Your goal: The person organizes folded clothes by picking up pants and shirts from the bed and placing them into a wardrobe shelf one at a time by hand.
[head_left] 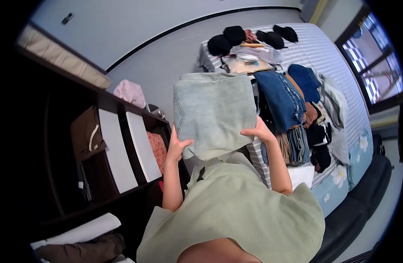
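Observation:
A folded pair of light-blue jeans (214, 111) is held up in front of my body, with a stitched pocket showing at its left side. My left hand (177, 144) grips its lower left edge, thumb on top. At the lower right edge my right hand (259, 131) holds it the same way, fingers hidden underneath. To the right, on the bed, lie folded dark-blue jeans (281, 98) close to my right hand. A row of folded trousers (298, 144) stands below them.
Left is a dark wooden cabinet (109, 98) with white boxes (118, 151), a brown bag (86, 136) and a pink cloth (130, 93). On the striped bed (306, 39) are black caps (271, 39) and piled clothes. A dark headboard (363, 193) borders the bed's right side.

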A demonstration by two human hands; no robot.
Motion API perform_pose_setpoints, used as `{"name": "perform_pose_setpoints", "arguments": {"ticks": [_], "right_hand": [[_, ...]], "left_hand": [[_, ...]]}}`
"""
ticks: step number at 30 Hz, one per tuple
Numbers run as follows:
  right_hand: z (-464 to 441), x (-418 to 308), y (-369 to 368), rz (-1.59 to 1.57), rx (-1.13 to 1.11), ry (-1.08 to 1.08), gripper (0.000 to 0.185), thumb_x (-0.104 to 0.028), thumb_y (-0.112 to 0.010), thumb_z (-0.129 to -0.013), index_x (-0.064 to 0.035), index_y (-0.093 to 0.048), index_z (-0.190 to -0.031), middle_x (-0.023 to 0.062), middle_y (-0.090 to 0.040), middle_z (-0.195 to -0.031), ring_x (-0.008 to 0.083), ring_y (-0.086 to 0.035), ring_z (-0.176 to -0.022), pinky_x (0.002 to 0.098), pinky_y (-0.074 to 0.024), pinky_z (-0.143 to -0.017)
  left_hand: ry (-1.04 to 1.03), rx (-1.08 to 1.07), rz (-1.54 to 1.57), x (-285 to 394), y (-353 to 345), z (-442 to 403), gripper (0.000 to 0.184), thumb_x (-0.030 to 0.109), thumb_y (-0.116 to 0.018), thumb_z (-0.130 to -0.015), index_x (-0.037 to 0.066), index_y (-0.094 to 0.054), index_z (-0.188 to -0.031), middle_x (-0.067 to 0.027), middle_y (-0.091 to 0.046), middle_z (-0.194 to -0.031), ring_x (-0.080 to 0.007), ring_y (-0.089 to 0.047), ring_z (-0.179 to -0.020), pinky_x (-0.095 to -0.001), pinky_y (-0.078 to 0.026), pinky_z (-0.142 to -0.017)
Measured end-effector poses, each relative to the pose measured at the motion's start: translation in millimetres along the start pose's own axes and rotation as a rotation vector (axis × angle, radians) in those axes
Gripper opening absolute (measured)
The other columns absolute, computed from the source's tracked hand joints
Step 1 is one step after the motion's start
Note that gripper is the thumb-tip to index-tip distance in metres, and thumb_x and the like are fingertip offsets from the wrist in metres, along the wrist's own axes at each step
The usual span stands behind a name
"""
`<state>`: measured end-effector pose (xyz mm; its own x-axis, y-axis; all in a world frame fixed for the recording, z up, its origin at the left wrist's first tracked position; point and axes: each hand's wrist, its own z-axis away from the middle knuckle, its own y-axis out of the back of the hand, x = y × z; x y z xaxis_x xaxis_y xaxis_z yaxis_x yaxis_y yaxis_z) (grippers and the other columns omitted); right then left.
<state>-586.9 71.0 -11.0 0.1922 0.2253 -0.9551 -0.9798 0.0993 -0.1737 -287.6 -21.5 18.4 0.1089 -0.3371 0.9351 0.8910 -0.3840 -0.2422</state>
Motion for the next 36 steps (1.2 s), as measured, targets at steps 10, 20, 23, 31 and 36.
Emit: {"name": "perform_pose_setpoints", "arguments": {"ticks": [10,20,23,31,36], "right_hand": [[-91.4,-19.4,-44.0,0.056,-0.277,-0.009,0.074,-0.006,-0.077,-0.061,0.0001,-0.044,-0.126,0.0064,-0.054,-0.116,0.0159,-0.048,-0.107,0.0284,-0.0349,-0.096],[-224.6,-62.0,-91.8,0.098,-0.575,-0.026,0.068,-0.004,-0.077,-0.06,0.0003,-0.047,-0.122,0.006,-0.057,-0.11,0.015,-0.052,-0.101,0.0286,-0.039,-0.091],[-252.9,-74.1,-113.5,0.125,-0.642,-0.056,0.059,-0.005,-0.075,-0.062,0.0005,-0.052,-0.115,0.0053,-0.061,-0.103,0.0138,-0.056,-0.093,0.0278,-0.0422,-0.087],[-287.5,-88.1,-196.6,0.172,-0.878,-0.094,0.045,-0.004,-0.072,-0.067,0.001,-0.057,-0.109,0.0048,-0.064,-0.094,0.0118,-0.059,-0.085,0.0258,-0.0444,-0.08],[-300.1,-88.1,-256.2,0.239,-0.954,-0.033,0.045,-0.007,-0.073,-0.066,0.0005,-0.057,-0.108,0.0036,-0.064,-0.092,0.0107,-0.059,-0.083,0.025,-0.0445,-0.079]], "left_hand": [[-0.09,0.327,0.015,12.7,37.3,19.4,0.09,-0.009,-0.058,-0.061,0.005,-0.02,-0.141,-0.0095,-0.039,-0.134,-0.0206,-0.04,-0.122,-0.0321,-0.033,-0.101],[-0.183,0.704,0.206,22.9,42.5,1.9,0.09,-0.01,-0.057,-0.061,0.006,-0.02,-0.141,-0.0103,-0.038,-0.135,-0.0217,-0.039,-0.123,-0.0331,-0.033,-0.101],[-0.245,0.827,0.228,25.8,39.4,-0.7,0.089,-0.01,-0.056,-0.061,0.007,-0.02,-0.141,-0.0105,-0.039,-0.134,-0.0219,-0.04,-0.122,-0.033,-0.033,-0.1],[-0.34,1.095,0.187,22.9,50.5,15.0,0.085,-0.009,-0.057,-0.063,0.006,-0.022,-0.14,-0.011,-0.04,-0.132,-0.0223,-0.041,-0.121,-0.0338,-0.033,-0.1],[-0.351,1.191,0.18,29.7,85.2,30.0,0.084,-0.009,-0.057,-0.064,0.004,-0.023,-0.139,-0.0118,-0.041,-0.132,-0.0222,-0.041,-0.121,-0.0338,-0.034,-0.1]]}}
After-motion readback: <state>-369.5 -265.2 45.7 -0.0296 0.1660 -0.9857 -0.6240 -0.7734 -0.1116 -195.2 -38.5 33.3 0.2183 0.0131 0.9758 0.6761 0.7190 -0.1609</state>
